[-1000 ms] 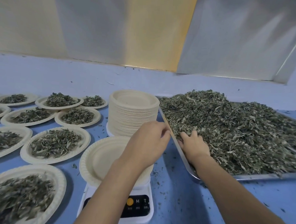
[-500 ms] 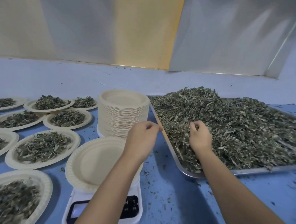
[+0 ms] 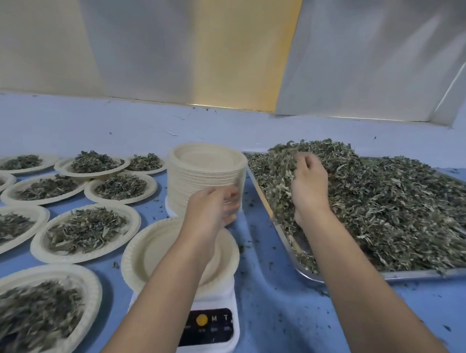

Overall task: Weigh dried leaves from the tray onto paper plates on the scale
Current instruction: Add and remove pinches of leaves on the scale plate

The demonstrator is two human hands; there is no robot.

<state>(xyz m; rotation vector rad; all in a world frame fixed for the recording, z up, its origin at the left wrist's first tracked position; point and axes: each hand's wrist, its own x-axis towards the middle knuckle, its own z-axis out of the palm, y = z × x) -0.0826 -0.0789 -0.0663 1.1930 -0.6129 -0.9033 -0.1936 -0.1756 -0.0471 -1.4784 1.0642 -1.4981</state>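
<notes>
Head view: the right hand, half a second ago sunk in the heap on the tray, is now lifted clear, fingers closed round a handful of dried leaves. The left hand hovers, blurred, over the empty paper plate on the scale, and its finger state cannot be told. Scooping appears complete; transfer to the plate is due.

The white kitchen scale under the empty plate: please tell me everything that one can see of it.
The white plastic kitchen scale stands flat on the blue table. Its black front panel carries a round yellow button and the letters M and T. An empty cream paper plate rests on its top. The person's left forearm passes over it and hides the panel's left part.
</notes>
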